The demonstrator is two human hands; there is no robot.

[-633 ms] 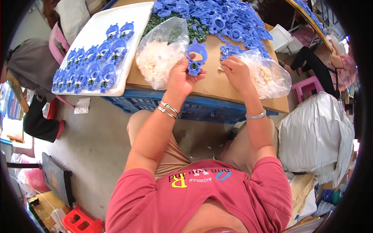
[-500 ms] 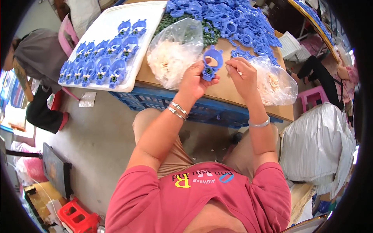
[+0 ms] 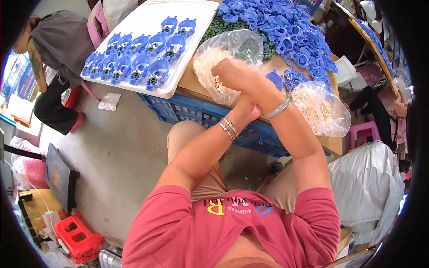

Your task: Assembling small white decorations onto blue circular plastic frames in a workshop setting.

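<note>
My right hand (image 3: 234,74) reaches across my left wrist to a clear plastic bag (image 3: 251,43) of small pale pieces (image 3: 209,59). Its fingers are bent down at the pieces, and the tips are hidden. Beneath that crossing, my left hand (image 3: 251,112) is mostly covered by the right wrist. A blue ring-shaped plastic piece (image 3: 274,79) with small ears sticks out past the right wrist, in line with my left hand, which appears to hold it. Its lower part is out of sight. To the left, a white tray (image 3: 196,27) bears rows of similar blue pieces (image 3: 158,71) with small figures attached.
A heap of blue plastic parts (image 3: 286,33) and dark green parts (image 3: 223,30) covers the table's far side. Another bag of pale pieces (image 3: 324,109) lies right. Blue crates (image 3: 178,109) stand beneath the tabletop. At left, a person in grey (image 3: 67,42) sits bent over.
My right hand has moved left across my left wrist, from beside the blue piece to the left bag. The blue piece is now partly covered. The view has shifted slightly.
</note>
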